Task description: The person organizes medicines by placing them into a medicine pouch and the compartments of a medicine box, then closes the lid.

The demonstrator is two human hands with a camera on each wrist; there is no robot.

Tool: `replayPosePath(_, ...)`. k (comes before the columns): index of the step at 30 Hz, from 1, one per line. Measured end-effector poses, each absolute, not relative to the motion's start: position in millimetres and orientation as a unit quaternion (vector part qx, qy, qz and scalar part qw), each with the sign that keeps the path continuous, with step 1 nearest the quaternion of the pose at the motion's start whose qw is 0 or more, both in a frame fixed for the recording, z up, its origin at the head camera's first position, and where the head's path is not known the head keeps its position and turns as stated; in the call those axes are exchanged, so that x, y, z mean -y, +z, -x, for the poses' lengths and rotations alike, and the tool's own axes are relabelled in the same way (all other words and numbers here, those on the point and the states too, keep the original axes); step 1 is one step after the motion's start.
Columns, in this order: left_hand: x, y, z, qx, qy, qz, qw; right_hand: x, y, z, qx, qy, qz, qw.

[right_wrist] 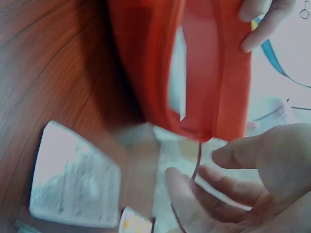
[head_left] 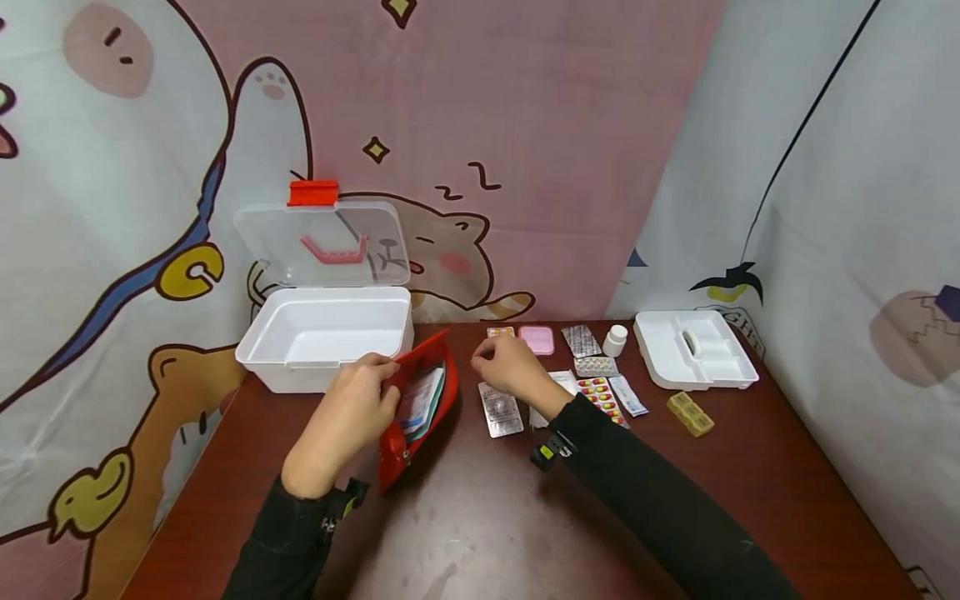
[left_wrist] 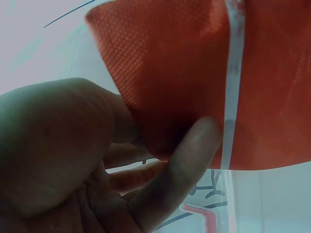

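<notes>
My left hand (head_left: 348, 421) grips the side edge of a red zip pouch (head_left: 393, 454), which stands upright and gapes at the top. Flat packets (head_left: 422, 402) in white and teal show inside it. In the left wrist view, fingers (left_wrist: 194, 145) and thumb lie on either side of the red fabric (left_wrist: 170, 63). My right hand (head_left: 512, 371) hovers just right of the pouch. Its fingers bend loosely, and nothing sits between them and the thumb in the right wrist view. Below that hand lies a silver blister pack (head_left: 501, 410) on the table.
A white box (head_left: 330, 379) with its clear lid raised stands behind on the left. At the back right are a white tray (head_left: 697, 375), a yellow pill case (head_left: 690, 414), a white bottle (head_left: 615, 340), a pink case (head_left: 536, 339) and several blister packs (head_left: 600, 398).
</notes>
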State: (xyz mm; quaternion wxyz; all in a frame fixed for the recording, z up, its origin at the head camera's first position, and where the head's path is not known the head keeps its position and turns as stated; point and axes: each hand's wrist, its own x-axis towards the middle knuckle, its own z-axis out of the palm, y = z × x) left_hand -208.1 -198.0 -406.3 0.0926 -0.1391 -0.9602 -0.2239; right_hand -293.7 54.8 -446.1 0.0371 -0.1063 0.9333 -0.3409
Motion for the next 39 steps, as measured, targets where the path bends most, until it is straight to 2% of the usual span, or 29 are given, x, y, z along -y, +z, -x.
replayPosePath(3, 196.8, -405.0, 209.2, 0.958, -0.224, 0.144, 0.103, -64.5, -457.4, 302.0, -0.951, -0.293, 0.088, 0.052)
replayPosePath(7, 195.3, -404.2, 208.4, 0.959, -0.222, 0.144, 0.103, -88.0, -536.0, 347.3, -0.962, -0.251, 0.107, 0.028)
replayPosePath(8, 195.1, -404.3, 208.0, 0.959, -0.223, 0.143, 0.101, -89.9, -539.6, 347.8, -0.965, -0.24, 0.106, 0.025)
replayPosePath(10, 194.9, -404.6, 207.9, 0.96, -0.223, 0.141, 0.098, -91.0, -539.4, 343.3, -0.97, -0.22, 0.102, 0.027)
replayPosePath(14, 196.2, -405.4, 208.6, 0.961, -0.222, 0.135, 0.095, -78.9, -487.2, 301.7, -0.978, -0.18, 0.077, 0.066)
replayPosePath(19, 196.6, -406.1, 208.9, 0.961, -0.221, 0.135, 0.094, -74.0, -485.2, 291.6, -0.978, -0.175, 0.066, 0.095)
replayPosePath(28, 196.8, -407.3, 209.0, 0.961, -0.217, 0.138, 0.098, -67.7, -490.8, 281.8, -0.984, -0.133, 0.093, 0.069)
replayPosePath(37, 197.2, -407.1, 208.1, 0.962, -0.219, 0.136, 0.094, -70.3, -515.3, 303.8, -0.985, -0.144, 0.075, 0.052)
replayPosePath(39, 197.2, -407.2, 208.1, 0.962, -0.219, 0.136, 0.093, -75.6, -536.3, 316.6, -0.985, -0.146, 0.086, 0.023)
